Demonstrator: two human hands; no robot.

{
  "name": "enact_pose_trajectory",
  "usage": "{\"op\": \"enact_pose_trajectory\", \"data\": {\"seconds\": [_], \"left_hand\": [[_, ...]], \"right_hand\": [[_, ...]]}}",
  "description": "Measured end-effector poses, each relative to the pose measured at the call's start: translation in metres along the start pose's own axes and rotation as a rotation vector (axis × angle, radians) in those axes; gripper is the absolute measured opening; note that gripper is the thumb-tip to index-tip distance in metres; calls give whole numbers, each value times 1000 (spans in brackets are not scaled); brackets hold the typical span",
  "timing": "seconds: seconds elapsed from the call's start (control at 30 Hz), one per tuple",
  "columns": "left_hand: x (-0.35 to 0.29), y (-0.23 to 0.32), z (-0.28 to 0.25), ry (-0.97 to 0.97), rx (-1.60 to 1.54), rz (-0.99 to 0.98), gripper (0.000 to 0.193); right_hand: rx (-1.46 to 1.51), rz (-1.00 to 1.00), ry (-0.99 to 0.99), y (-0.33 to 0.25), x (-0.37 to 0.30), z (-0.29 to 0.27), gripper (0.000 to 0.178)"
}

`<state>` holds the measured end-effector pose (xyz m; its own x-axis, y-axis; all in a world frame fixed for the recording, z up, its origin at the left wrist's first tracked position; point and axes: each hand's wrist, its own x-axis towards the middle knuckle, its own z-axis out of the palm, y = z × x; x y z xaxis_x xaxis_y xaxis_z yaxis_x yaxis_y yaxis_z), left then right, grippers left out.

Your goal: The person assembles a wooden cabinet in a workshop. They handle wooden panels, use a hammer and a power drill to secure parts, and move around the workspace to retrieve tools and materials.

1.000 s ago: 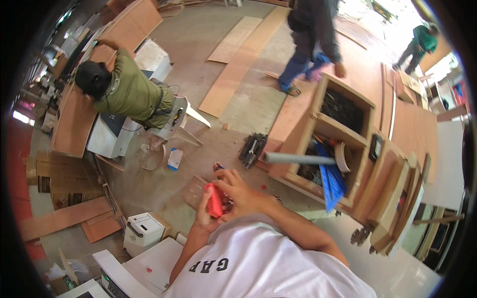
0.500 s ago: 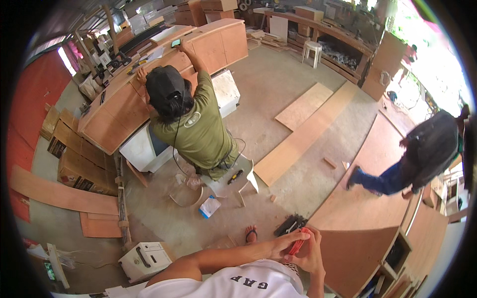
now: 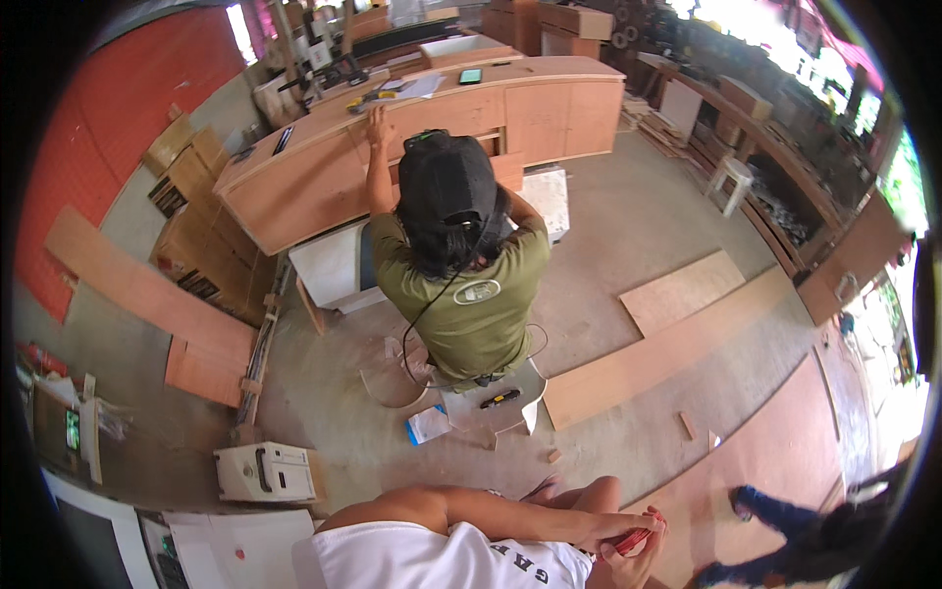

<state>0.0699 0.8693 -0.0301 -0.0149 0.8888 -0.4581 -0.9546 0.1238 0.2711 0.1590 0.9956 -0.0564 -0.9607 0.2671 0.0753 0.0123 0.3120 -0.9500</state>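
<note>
Fingers [image 3: 622, 523] of left hand [image 3: 597, 531] and right hand [image 3: 640, 568]: clamped on one red object [image 3: 631, 540], near right. White boxy unit [image 3: 263, 473]: near left. Olive-shirted co-worker [image 3: 476, 329]: farther off.

Grey floor [image 3: 628, 196], red sheeting [image 3: 128, 128] at left, bright daylight [image 3: 731, 14] at upper right

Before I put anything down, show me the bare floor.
Bare floor lies between the co-worker, the plywood boards and the white stool; a smaller patch separates the white box from the blue-and-white packet. It is crowded around the co-worker's seat and beside the left-hand cartons.
</note>
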Motion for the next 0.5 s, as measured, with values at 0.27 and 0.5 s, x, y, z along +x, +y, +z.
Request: {"op": "enact_pose_trajectory", "data": {"seconds": [0.27,0.5], "left_hand": [[76,200,-39,125,-152,72,39],[181,350,-24,84,-249,182,43]], "right_hand": [[749,913,31,-29,239,-29,90],[-261,-89,-471,11,431,-123,85]]}}
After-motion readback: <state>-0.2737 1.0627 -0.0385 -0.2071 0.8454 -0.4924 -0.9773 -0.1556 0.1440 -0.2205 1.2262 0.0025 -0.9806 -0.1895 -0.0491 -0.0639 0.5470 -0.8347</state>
